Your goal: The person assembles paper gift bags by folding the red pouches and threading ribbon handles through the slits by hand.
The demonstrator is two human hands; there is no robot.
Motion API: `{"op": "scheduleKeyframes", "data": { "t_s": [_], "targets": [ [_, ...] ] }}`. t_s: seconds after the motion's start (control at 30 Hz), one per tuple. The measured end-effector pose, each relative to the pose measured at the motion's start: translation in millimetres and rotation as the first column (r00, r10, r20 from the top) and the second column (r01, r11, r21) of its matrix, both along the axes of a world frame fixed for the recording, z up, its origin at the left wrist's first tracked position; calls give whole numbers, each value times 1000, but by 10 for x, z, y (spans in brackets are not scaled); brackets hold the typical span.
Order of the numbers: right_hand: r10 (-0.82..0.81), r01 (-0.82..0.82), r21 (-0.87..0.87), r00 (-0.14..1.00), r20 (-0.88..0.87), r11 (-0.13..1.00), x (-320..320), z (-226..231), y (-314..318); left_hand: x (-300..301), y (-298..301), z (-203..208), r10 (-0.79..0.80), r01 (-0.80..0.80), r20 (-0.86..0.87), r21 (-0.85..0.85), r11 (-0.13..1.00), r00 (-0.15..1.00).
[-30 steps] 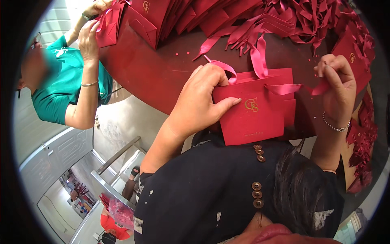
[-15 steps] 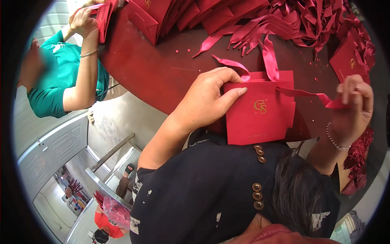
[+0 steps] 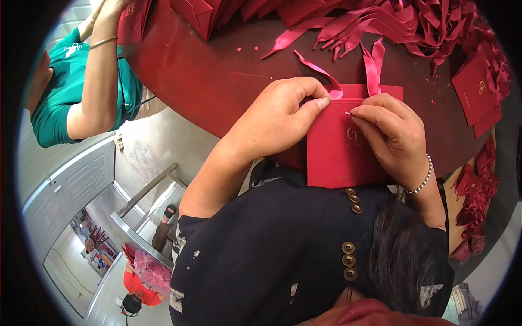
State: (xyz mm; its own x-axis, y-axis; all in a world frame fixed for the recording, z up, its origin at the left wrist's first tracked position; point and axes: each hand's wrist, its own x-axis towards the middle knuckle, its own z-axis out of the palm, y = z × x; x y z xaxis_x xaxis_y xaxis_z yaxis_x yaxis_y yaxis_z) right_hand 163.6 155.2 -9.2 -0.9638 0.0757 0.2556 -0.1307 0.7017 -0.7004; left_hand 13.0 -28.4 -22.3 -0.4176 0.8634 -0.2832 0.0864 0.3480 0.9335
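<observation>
A small red paper gift bag (image 3: 331, 155) with a gold emblem stands upright against my front at the table edge. My left hand (image 3: 277, 117) pinches its upper left rim between thumb and fingers. Across the bag's front, my right hand (image 3: 394, 130) pinches a thin pale tip (image 3: 348, 113), which looks like a ribbon end; the rest of that ribbon is hidden by the hand. From the bag's top rise a pink satin ribbon loop (image 3: 373, 68) on the right and a loose ribbon tail (image 3: 321, 73) on the left.
Red bags (image 3: 239, 13) are stacked at the table's far side, beside a heap of pink ribbons (image 3: 375, 24). More bags (image 3: 478, 92) lie at the right. The dark red table (image 3: 201, 81) curves around. A co-worker in a green shirt (image 3: 92, 87) sits at the left.
My right hand has come in from the far right, where it held the ribbon stretched out, to the bag's front. My left hand keeps its pinch on the rim.
</observation>
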Motion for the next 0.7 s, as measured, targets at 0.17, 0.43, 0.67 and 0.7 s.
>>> {"op": "scheduleKeyframes", "data": {
  "t_s": [0.17, 0.43, 0.67, 0.7],
  "targets": [
    [-15, 16, -31, 999, 45, 999, 15, -31, -60, -4, 22, 12, 12, -12, -3, -19, 1000, 1000],
    [4, -4, 39, 1000, -18, 999, -46, -46, -100, 3, 22, -11, 11, -11, -33, 9, 1000, 999],
    [-11, 11, 38, 1000, -19, 999, -44, -61, -93, 8, 51, 1, 14, -15, -33, -22, 1000, 999],
    [-18, 19, 31, 1000, -23, 999, -52, -64, -100, 9, 46, -17, 21, -22, -33, -14, 1000, 999]
  ]
}}
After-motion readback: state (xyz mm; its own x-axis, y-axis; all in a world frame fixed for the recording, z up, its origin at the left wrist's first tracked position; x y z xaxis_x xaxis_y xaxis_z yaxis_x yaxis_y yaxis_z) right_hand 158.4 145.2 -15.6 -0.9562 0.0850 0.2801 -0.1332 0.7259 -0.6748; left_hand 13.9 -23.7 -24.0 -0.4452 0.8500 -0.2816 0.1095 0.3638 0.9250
